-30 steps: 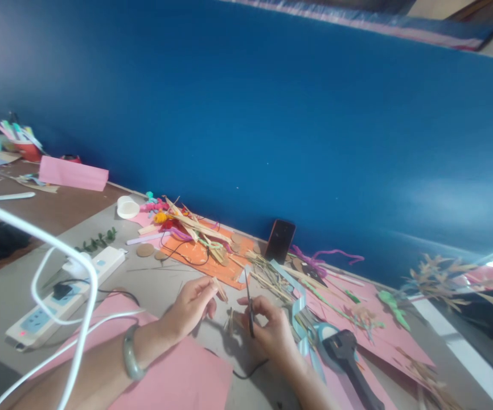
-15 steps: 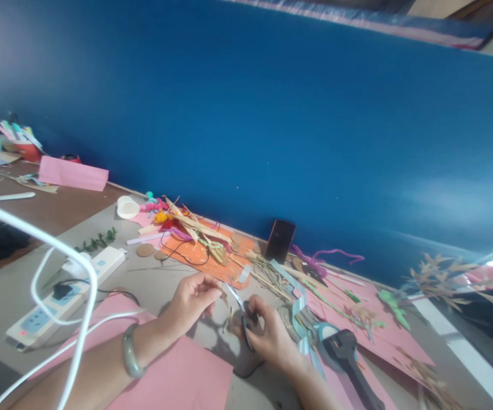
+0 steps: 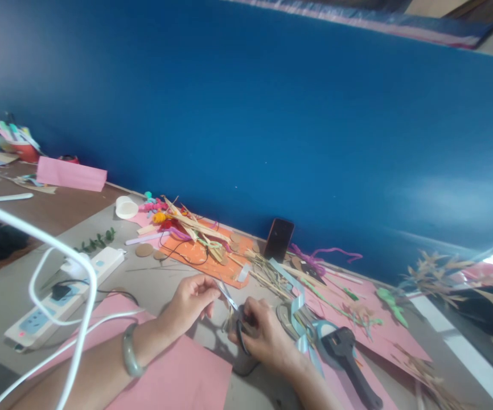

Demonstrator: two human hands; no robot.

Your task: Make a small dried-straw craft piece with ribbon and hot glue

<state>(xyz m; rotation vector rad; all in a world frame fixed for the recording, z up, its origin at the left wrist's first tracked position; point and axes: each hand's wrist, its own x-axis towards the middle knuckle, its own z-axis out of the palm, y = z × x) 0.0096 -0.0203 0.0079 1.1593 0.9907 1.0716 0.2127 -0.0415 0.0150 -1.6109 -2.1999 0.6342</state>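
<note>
My right hand (image 3: 263,336) grips a pair of scissors (image 3: 241,330) with dark handles, its fingers in the loops. The silvery blades point up and left, with their tips close to my left hand (image 3: 195,296). My left thumb and forefinger are pinched together at the blade tips; what they hold is too small to make out. A greenish bangle (image 3: 131,350) circles my left wrist. Below the blades are some thin, dry stems (image 3: 226,324), partly hidden by my right hand. Pink paper (image 3: 187,376) lies under my left forearm.
A white power strip (image 3: 65,299) and a looping white cable (image 3: 85,319) are at the left. Dried straw (image 3: 195,225) lies on orange paper (image 3: 182,250). A phone (image 3: 279,239) leans against the blue wall (image 3: 246,114). A black glue gun (image 3: 351,364) rests at the right.
My right hand has shifted slightly left with the scissors, and the blades now reach closer to my left fingertips. My left hand stays nearly still.
</note>
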